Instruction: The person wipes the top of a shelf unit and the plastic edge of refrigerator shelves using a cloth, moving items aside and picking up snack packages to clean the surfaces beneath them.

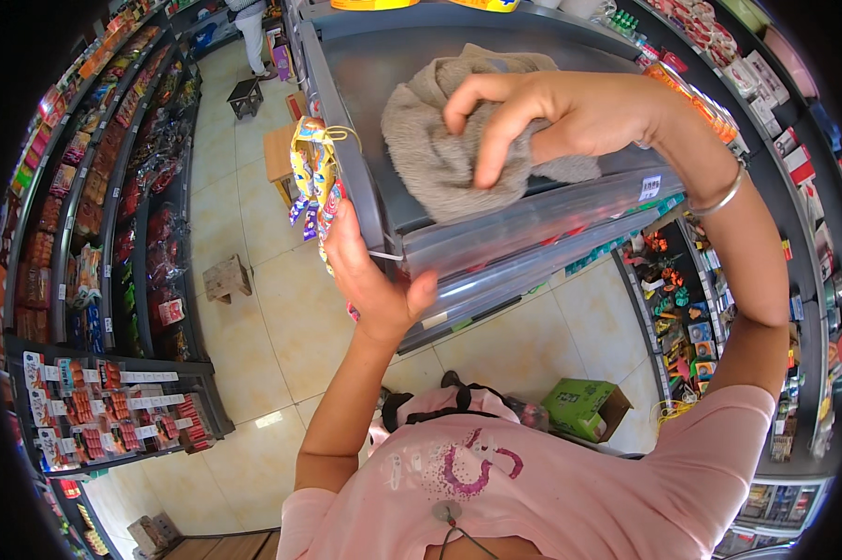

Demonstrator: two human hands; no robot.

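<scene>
A crumpled grey-brown cloth (435, 150) lies on the dark metal top shelf (365, 77) of a store rack. My right hand (533, 115) presses down on this cloth with bent fingers, its fingertips sunk into the folds. At the rack's near left corner, my left hand (375, 280) rests against the side, thumb and fingers apart. Strips of colourful candy packets (314, 168) hang at that corner, just beyond the left fingertips. A clear plastic price strip (533, 224) runs along the shelf's front edge, below the cloth.
Orange-labelled cans (701, 105) stand at the shelf's right end. Racks of packaged snacks (113, 182) line the left side. On the tiled floor are a small wooden stool (226, 278), a dark stool (245, 96) and a green carton (582, 409). A person (251, 35) stands far back.
</scene>
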